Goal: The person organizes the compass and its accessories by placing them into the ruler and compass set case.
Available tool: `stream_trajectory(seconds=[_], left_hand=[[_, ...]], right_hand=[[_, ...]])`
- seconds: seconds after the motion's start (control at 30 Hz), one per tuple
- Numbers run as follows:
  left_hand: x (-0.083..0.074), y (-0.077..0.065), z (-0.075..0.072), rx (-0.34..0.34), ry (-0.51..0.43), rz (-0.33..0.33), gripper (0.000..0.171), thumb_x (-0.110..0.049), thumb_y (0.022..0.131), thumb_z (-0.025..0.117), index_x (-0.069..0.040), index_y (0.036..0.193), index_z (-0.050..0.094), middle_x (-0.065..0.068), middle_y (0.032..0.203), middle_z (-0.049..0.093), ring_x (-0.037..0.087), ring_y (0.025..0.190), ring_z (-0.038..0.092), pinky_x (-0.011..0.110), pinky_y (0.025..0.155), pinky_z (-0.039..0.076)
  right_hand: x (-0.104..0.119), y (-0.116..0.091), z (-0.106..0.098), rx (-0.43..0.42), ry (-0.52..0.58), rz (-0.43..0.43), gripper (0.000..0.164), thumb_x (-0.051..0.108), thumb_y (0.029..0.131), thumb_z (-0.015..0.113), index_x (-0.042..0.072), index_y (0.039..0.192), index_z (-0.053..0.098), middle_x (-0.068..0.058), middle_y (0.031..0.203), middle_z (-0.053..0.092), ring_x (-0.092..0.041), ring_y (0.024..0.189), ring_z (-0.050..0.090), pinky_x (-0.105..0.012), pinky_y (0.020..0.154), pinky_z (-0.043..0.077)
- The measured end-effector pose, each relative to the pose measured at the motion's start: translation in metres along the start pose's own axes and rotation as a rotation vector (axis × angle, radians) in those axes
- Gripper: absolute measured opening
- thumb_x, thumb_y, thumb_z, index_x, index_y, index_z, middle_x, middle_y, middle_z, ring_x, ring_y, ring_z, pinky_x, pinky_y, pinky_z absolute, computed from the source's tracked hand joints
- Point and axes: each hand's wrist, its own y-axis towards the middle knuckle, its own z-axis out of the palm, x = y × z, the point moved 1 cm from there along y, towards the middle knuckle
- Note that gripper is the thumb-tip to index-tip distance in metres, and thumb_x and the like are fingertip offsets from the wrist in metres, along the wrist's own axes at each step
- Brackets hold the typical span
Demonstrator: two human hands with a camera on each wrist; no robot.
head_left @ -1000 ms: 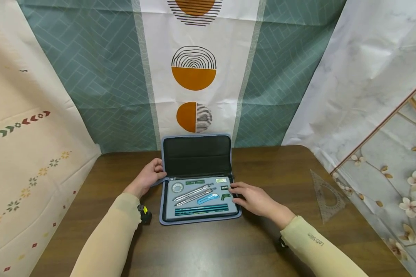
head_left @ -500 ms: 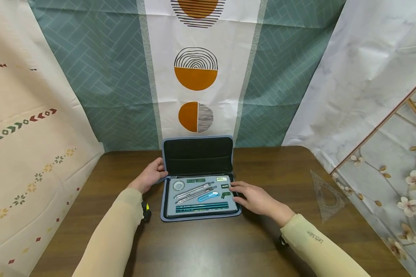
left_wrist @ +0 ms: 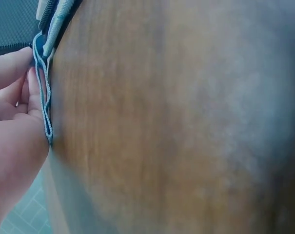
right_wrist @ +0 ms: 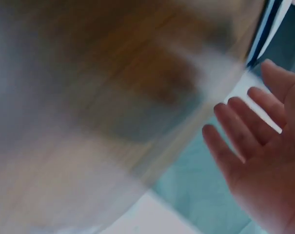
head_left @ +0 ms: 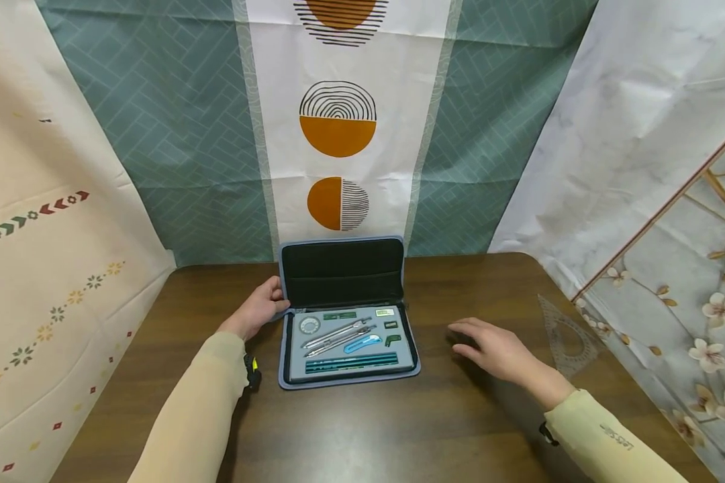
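A blue-edged zip case (head_left: pixel 342 272) stands open on the table, its black lid raised at the back. In its grey tray lie silver compasses (head_left: pixel 338 335), a light blue utility knife (head_left: pixel 362 344), dark green pencils (head_left: pixel 352 363), an eraser (head_left: pixel 384 312), a sharpener (head_left: pixel 391 325) and a round whitish piece (head_left: pixel 309 325). My left hand (head_left: pixel 257 308) grips the case's left hinge corner between thumb and fingers; in the left wrist view a light blue strap loop (left_wrist: pixel 46 102) hangs by the fingers. My right hand (head_left: pixel 489 345) is apart from the case on its right, fingers extended, holding nothing.
A transparent set square (head_left: pixel 570 342) lies at the right of the brown table (head_left: pixel 350 436), beyond the right hand. Patterned cloths hang behind the table (head_left: pixel 199 134) and along both sides. The lid's top edge stands close to the back cloth.
My right hand has left the case's right edge and moved right, away from it. My left hand keeps its grip at the hinge corner. The case contents look the same.
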Motion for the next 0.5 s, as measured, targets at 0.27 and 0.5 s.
stream_trajectory(seconds=[0.27,0.5], left_hand=[[-0.003,0.002,-0.002,0.006,-0.001,0.03,0.037,0.004,0.112,0.053,-0.002,0.148,0.047,0.026,0.149,0.064,0.038,0.132,0.061,0.063,0.122,0.037],[0.001,-0.004,-0.001,0.004,0.001,0.034,0.038,0.006,0.111,0.053,0.0,0.148,0.046,0.027,0.147,0.065,0.041,0.13,0.061,0.064,0.121,0.038]], right_hand=[[-0.072,-0.049,-0.029,-0.025,-0.245,0.308,0.048,0.029,0.103,0.079,-0.006,0.135,0.071,-0.032,0.132,0.069,-0.055,0.115,0.068,-0.068,0.084,0.058],[-0.108,-0.076,-0.03,0.128,-0.246,0.503,0.069,0.044,0.108,0.068,-0.017,0.139,0.062,-0.044,0.141,0.057,-0.066,0.13,0.053,-0.075,0.101,0.047]])
